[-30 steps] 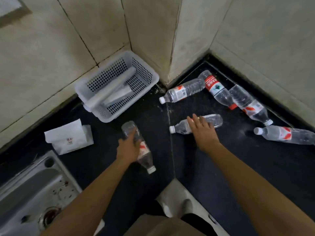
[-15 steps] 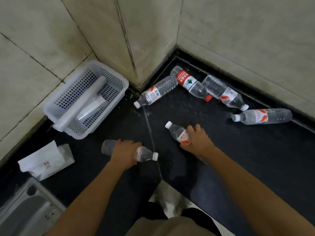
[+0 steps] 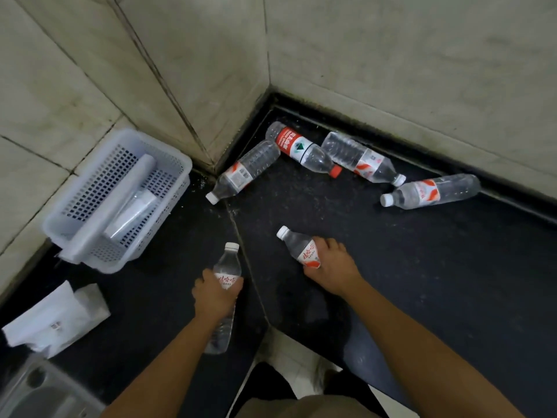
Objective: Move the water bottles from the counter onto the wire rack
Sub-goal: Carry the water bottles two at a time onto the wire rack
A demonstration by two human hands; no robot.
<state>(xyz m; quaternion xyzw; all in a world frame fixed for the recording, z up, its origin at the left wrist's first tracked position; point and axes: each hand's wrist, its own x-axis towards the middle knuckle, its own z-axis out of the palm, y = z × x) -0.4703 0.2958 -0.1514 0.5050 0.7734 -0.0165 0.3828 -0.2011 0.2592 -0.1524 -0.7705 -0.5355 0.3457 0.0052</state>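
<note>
My left hand grips a clear water bottle around its label, cap pointing away from me, lifted above the black counter. My right hand grips a second clear bottle by its lower half, cap tilted up and to the left. Several more bottles lie on the counter near the wall corner: one with a white cap, one with a red label and red cap, another beside it, and one at the far right. No wire rack is in view.
A white perforated plastic basket holding a white roll and a packet stands at the left against the tiled wall. A white tissue pack lies below it. A steel sink shows at the bottom left corner.
Both hands have closed around their bottles and raised them off the counter, turning them more upright with caps pointing away. The view has shifted right and closer.
</note>
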